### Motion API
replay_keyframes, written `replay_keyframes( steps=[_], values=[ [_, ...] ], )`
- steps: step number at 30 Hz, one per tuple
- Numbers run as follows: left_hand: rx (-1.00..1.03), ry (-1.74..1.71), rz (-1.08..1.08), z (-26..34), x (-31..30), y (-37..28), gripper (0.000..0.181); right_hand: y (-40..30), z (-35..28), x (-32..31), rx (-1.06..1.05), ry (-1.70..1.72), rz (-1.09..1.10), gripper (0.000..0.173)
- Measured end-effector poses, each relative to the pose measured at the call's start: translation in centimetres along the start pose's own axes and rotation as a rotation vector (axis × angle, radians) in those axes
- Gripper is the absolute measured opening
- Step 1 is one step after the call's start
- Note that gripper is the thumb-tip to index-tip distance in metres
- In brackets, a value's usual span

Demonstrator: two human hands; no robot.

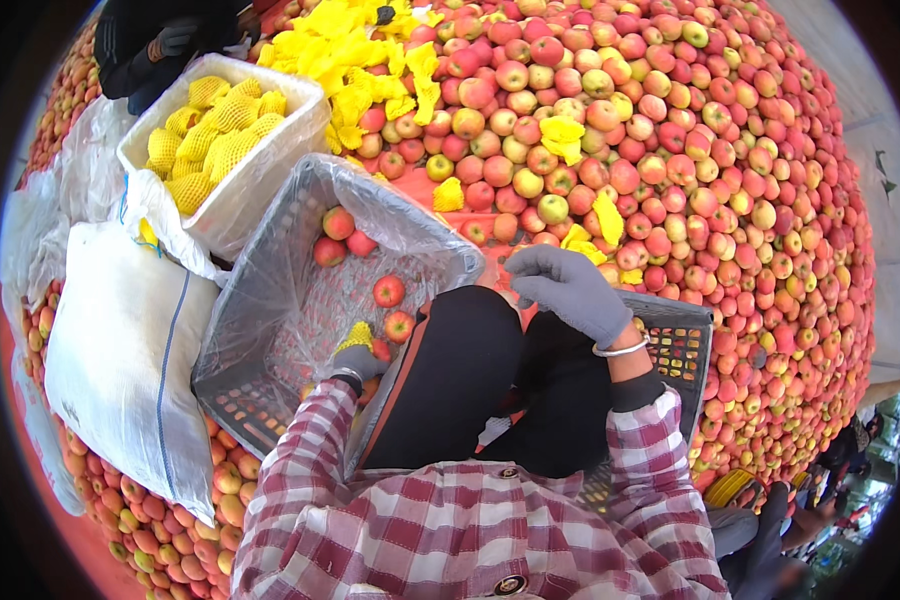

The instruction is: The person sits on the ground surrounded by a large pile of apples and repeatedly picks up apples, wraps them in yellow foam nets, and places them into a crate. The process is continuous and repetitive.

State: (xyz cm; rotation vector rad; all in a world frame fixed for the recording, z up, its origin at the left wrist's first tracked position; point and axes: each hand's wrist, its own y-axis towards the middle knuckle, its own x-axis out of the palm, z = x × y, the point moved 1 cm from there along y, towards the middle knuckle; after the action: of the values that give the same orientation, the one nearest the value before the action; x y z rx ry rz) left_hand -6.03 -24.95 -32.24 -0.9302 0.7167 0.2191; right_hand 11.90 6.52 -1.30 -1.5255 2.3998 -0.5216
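My left hand (pixel 359 363), in a grey glove, reaches down into a grey plastic crate (pixel 229 360) lined with clear film. It holds something in a yellow foam net (pixel 358 335); the contents are mostly hidden. Close by in the crate lie bare red apples (pixel 399 327), with several others toward its far end. My right hand (pixel 570 289), also gloved and with a bracelet at the wrist, hovers over my right knee. Its fingers are loosely bent and apart, and nothing shows in them. Yellow foam nets (pixel 585 241) lie on the apple pile just beyond.
A large heap of apples (pixel 690 172) spreads ahead and right. A white box (pixel 311 112) holds netted fruit, beside loose yellow nets (pixel 322 45). At left lies a white woven sack (pixel 120 360). Another dark crate (pixel 671 304) is under me. A co-worker's gloved hand (pixel 174 39) shows at upper left.
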Motion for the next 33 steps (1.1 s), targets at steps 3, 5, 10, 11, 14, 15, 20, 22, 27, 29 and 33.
replay_keyframes(
  steps=[3,5,10,11,14,15,20,22,27,29,33],
  values=[
    [-0.196,-0.680,0.143,-0.9,-3.7,-1.6,0.055,-0.3,-0.1,0.0,-0.038,0.020,0.001,0.022],
    [0.043,-1.310,0.226,1.3,-8.7,-3.9,0.048,-0.7,-0.8,0.5,-0.070,0.065,-0.030,0.022],
    [0.604,-1.245,0.168,16.8,-21.2,-13.6,0.062,-2.2,-3.0,3.0,-0.010,0.165,-0.150,0.053],
    [0.670,-1.146,0.141,19.8,-21.9,-15.0,0.064,-2.7,-3.1,3.8,-0.056,0.257,-0.160,0.055],
    [1.009,-0.632,0.279,27.0,-22.6,-18.6,0.078,-4.8,-2.3,6.1,-0.208,0.474,-0.108,0.068],
    [1.016,-0.500,0.301,27.5,-22.2,-19.0,0.083,-5.6,-2.2,6.2,-0.261,0.531,-0.001,0.068],
    [0.916,-1.893,-0.590,28.3,-19.7,-18.8,0.070,-11.1,-2.8,4.3,-0.578,0.487,0.361,0.070],
    [0.966,-1.408,-0.272,29.3,-17.6,-18.2,0.072,-12.5,-3.4,4.3,-0.784,0.074,0.590,0.070],
    [0.628,-1.424,-0.307,32.6,-16.4,-24.1,0.064,-14.4,-4.6,5.5,-0.918,-0.597,0.820,0.068],
    [0.623,-1.457,-0.348,32.6,-16.2,-24.3,0.067,-15.4,-4.2,5.0,-0.906,-0.496,0.687,0.063],
    [0.751,-1.700,-0.552,31.5,-15.6,-23.6,0.074,-16.7,-1.1,1.6,-0.660,0.568,0.526,0.053]
  ],
)
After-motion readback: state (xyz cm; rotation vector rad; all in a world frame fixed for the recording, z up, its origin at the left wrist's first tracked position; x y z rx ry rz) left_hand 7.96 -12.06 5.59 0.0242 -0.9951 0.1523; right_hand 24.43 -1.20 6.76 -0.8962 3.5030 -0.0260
